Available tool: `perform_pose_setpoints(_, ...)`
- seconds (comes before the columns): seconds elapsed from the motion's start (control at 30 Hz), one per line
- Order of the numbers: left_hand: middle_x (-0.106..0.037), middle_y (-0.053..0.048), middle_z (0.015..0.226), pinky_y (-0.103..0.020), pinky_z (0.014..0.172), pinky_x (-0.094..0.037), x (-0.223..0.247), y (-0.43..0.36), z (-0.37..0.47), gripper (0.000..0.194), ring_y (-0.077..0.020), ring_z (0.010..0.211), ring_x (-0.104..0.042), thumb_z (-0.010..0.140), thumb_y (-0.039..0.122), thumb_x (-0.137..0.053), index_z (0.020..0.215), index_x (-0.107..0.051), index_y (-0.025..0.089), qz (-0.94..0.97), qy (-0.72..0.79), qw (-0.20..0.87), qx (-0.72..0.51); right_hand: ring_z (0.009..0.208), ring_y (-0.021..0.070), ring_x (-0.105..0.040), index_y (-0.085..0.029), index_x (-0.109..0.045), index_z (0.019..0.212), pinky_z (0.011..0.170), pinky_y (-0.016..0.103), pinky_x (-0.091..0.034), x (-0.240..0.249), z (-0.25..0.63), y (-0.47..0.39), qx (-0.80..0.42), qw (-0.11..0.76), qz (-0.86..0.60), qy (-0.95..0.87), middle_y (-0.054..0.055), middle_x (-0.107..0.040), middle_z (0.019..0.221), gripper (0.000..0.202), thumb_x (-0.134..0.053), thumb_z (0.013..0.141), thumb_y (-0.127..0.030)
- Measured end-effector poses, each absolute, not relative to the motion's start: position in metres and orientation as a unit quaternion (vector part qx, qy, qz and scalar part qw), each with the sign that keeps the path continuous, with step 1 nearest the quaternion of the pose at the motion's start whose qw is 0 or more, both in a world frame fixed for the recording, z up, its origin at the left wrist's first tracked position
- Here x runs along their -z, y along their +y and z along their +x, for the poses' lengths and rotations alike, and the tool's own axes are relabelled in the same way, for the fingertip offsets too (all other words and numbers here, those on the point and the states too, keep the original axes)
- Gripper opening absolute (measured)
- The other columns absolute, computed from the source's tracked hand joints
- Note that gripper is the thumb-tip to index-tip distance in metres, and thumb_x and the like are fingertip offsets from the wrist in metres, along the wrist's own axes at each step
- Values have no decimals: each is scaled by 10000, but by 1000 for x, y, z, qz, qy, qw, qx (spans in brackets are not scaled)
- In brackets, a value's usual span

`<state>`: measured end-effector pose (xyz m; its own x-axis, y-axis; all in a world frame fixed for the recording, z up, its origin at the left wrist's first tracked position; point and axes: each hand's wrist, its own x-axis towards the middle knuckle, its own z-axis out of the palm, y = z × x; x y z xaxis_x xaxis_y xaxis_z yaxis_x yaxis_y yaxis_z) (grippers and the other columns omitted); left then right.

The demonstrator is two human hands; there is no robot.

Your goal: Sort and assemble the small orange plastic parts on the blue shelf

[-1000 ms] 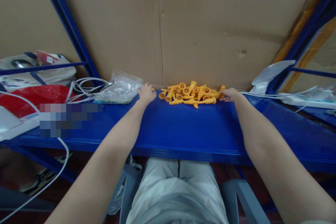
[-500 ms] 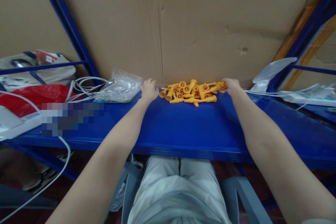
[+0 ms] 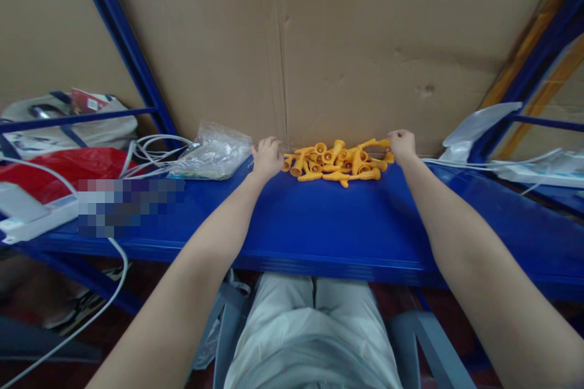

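Note:
A loose pile of yellow-orange plastic pieces [image 3: 337,161] lies along the back of the blue table [image 3: 319,225], against the cardboard. Many have a hollow cup-like end and a slim stem. My left hand [image 3: 268,159] rests at the pile's left end with fingers spread, holding nothing that I can see. At the opposite end my right hand [image 3: 402,146] is closed, its fingertips pinching a yellow plastic piece [image 3: 381,143] that points left over the pile. The fingers partly hide the end of that piece.
Left of the pile lies a clear plastic bag [image 3: 216,149], with white cables [image 3: 155,146] and a red bag [image 3: 95,161] beyond. A white power strip [image 3: 41,219] sits at far left. Translucent plastic [image 3: 474,130] stands at right beside the blue frame post [image 3: 542,55].
The piece at my right hand has turned: its cup end showed beside the fingers before, and now a slimmer part does. The left-hand fingers have spread slightly. The view has shifted a little.

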<state>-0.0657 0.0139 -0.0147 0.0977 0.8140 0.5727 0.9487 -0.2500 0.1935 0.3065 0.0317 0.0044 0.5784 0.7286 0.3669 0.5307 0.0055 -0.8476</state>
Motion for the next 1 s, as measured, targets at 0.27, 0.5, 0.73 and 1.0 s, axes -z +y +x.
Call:
perform_pose_setpoints(0.27,-479,-154,1580,-609,1208,-279,10,7,-62,544,-342,1476,-385,885,152,-440,1412,-564,202,-752,-564,133,315,1118,244,-640,-144,-686,1187,963,348,-522,-19,293,32,28,550,-671,-496,154,-684,1206,343,-465,932,-204)
perform_pose_setpoints(0.5,-380,-145,1665,-591,1241,-197,6,-5,-46,641,-322,1525,-331,942,216,-414,1582,-383,212,-787,-501,161,323,1075,233,-623,-199,-649,1237,920,358,-524,-10,262,12,55,550,-612,-566,114,-663,1199,334,-501,963,-317)
perform_pose_setpoints(0.73,-422,-154,1643,-495,1266,-195,14,-10,-27,577,-278,1538,-341,1000,328,-404,1561,-424,192,-855,-346,199,331,892,173,-637,-203,-695,1050,866,336,-529,0,215,-3,-50,596,-437,-672,46,-689,1004,240,-682,891,-383)
perform_pose_setpoints(1.0,-719,-164,1221,-482,1105,-371,20,-9,-15,378,-271,1169,-637,1019,218,-379,1295,-632,160,-859,-345,213,312,842,200,-654,-209,-703,957,835,401,-560,5,193,-13,-121,544,-346,-755,65,-724,980,339,-750,827,-519)
